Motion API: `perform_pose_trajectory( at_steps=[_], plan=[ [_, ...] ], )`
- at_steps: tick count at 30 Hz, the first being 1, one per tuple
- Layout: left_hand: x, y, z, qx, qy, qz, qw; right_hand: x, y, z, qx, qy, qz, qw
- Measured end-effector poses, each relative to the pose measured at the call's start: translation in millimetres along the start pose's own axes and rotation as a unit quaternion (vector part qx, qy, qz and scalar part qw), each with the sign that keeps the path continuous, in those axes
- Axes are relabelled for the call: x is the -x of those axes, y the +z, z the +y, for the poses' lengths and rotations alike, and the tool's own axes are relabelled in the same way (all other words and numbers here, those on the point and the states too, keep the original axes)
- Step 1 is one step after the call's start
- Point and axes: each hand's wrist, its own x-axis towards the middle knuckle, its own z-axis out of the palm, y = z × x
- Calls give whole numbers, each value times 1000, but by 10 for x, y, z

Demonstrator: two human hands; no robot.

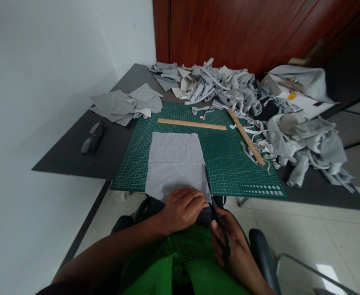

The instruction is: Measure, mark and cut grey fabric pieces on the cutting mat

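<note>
- The left hand (182, 209) is pinning the near edge of the grey fabric piece (174, 162), its grip closed on the cloth where it is hanging over the near rim of the green cutting mat (229, 164).
- The right hand (229, 241) is holding black scissors (212, 196), its grip wrapped through the handles; the blades are pointing away along the fabric's right edge.
- A clean cut seems to call for the left hand keeping the cloth taut and flat, its fingertips clear of the blades, with the blades tracking a mat grid line.
- Two wooden rulers are lying on the mat beyond the fabric: one (191, 123) flat across, one (246, 137) slanting to its right.
- A heap of grey scraps (229, 88) is crowding the mat's far and right sides; flat grey pieces (124, 104) and dark glasses (93, 138) are sitting left of it.
- The dark tabletop (75, 151) is standing against a white wall, with a red-brown wooden door beyond and pale floor tiles below.
</note>
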Motion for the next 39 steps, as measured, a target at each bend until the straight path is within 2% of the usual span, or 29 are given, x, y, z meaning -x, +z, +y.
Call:
perform_pose_trajectory(
  at_steps=[13,18,23,27,30,35,39],
  plan=[
    [-7,-2,0,-4,3,-2,1000,13,10,11,0,-4,-9,1000],
    [-11,-17,10,-5,6,0,1000,-3,-81,50,-49,9,25,998],
    [27,-30,66,13,39,-12,999,75,-218,118,-97,33,44,994],
    [76,-14,119,22,45,-32,998,188,-228,153,-120,34,67,990],
    [77,-6,111,22,49,-24,998,202,-219,165,-114,27,71,991],
    [-7,-51,-9,-2,0,16,1000,110,-225,177,-85,15,50,995],
    [-54,-73,-147,-22,-44,23,999,76,-189,155,-60,27,26,998]
  ],
)
